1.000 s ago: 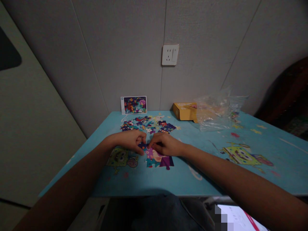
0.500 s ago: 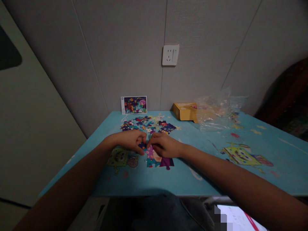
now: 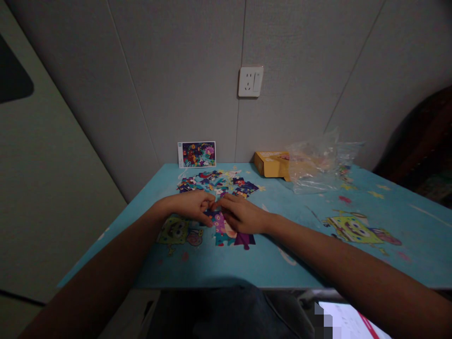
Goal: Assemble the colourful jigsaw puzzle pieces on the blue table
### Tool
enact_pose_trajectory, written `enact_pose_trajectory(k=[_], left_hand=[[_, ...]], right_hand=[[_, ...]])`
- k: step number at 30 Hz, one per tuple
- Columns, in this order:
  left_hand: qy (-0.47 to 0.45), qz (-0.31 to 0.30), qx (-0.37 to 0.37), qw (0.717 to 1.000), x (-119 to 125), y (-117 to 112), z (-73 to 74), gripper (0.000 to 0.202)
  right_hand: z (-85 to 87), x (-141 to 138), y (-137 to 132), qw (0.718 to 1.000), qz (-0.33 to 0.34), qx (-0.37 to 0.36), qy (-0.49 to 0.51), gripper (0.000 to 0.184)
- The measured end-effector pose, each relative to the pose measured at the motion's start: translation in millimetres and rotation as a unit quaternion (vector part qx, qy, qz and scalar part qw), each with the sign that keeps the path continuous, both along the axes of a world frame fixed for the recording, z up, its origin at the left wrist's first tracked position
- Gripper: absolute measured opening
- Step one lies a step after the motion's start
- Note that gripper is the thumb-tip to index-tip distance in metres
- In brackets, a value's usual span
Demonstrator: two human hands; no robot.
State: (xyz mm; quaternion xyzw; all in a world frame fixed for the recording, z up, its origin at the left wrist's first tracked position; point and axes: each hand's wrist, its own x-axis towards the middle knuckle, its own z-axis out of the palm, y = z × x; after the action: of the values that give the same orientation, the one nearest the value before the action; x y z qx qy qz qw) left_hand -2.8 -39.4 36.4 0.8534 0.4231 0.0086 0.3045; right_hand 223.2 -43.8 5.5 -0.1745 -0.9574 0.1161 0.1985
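Note:
A partly joined jigsaw puzzle (image 3: 223,238), purple, pink and teal, lies flat on the blue tabletop (image 3: 247,270) before me. My left hand (image 3: 190,205) is curled at its upper left edge, thumb and fingers around a dark blue puzzle piece (image 3: 209,214). From the other side my right hand (image 3: 245,215) reaches over the joined part, its bent fingertips pressed at the same upper left edge and meeting my left fingertips. The fingers hide exactly where the pieces meet. Just beyond both hands are loose puzzle pieces (image 3: 208,179) in a spread heap.
A picture card (image 3: 197,154) leans against the wall behind the loose pieces. To its right are a yellow box (image 3: 271,165) and a clear plastic bag (image 3: 314,165). Cartoon figures (image 3: 356,228) are printed on the tabletop. A socket (image 3: 250,81) is on the wall.
My right fingertips have shifted slightly up and left to meet the left fingers, uncovering a little more of the purple part. The left hand has hardly moved.

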Motion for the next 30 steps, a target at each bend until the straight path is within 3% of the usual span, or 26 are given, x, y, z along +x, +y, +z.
enact_pose_trajectory(k=[10, 16, 19, 22, 25, 27, 28, 30], left_hand=[[0.006, 0.001, 0.010, 1.000, 0.1, -0.2, 1.6, 0.043], [-0.003, 0.009, 0.006, 1.000, 0.8, -3.9, 3.6, 0.044], [-0.033, 0.012, 0.045, 0.998, -3.1, -1.9, 4.5, 0.029], [-0.112, 0.120, 0.170, 0.972, -12.4, 5.3, 5.6, 0.026], [-0.131, 0.321, 0.304, 0.887, -25.3, 15.5, 4.8, 0.026], [-0.102, 0.439, 0.334, 0.828, -33.5, 22.3, 1.8, 0.026], [-0.087, 0.465, 0.330, 0.817, -36.7, 25.5, -0.4, 0.027], [-0.059, 0.470, 0.318, 0.821, -40.8, 30.6, -5.4, 0.033]], right_hand=[[-3.3, -0.8, -1.2, 0.999, -0.007, 0.007, 0.044, 0.034], [25.6, -0.6, 10.4, 0.990, -0.064, 0.110, 0.066, 0.026], [30.1, -6.6, 15.0, 0.980, -0.094, 0.128, 0.118, 0.016], [16.2, -13.8, 11.7, 0.973, -0.110, 0.112, 0.171, 0.014], [3.3, -17.8, 3.2, 0.979, -0.082, 0.098, 0.158, 0.017], [1.6, -19.2, -1.6, 0.982, -0.074, 0.088, 0.151, 0.022], [2.1, -19.7, -2.9, 0.984, -0.065, 0.083, 0.141, 0.023], [3.9, -21.0, -3.5, 0.993, -0.021, 0.075, 0.091, 0.023]])
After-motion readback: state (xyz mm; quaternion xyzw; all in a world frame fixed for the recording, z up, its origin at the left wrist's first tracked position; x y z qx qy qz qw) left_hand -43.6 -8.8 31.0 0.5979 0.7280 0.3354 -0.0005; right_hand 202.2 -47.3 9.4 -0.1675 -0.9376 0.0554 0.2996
